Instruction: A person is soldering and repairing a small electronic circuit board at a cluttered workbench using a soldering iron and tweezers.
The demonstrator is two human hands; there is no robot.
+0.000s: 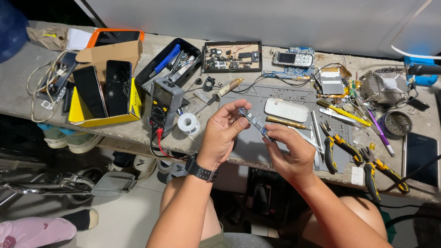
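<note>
While both hands meet above the front edge of the table point(138, 131), the left hand point(220, 135) pinches the upper end of a narrow blue circuit board point(253, 121) between thumb and fingers, and the right hand point(290, 154) closes on its lower end, so the strip runs slantwise between them, lifted clear of the grey work mat point(250, 147) beneath. A black wristwatch point(200, 170) sits on the left wrist.

Just behind the board on the mat lie a white oval cover point(285, 110) and a slim brass-coloured rod point(285, 122); metal tweezers point(316, 133) rest beside the right hand. Further right are two pairs of pliers with black-and-yellow handles point(339, 149), a purple pen-like tool point(379, 131) and a round tin of dark granules point(398, 123).

To the left of the hands stands a white spool of solder wire point(188, 123), touching a grey multimeter point(163, 106) with a red lead trailing off the table edge. Beyond it a yellow box point(103, 117) holds two dark phones upright. Along the back lie a black tray of tools point(170, 62), an opened device with exposed parts point(232, 57), a small handset on a blue board point(292, 59) and a finned metal heatsink point(385, 86).
</note>
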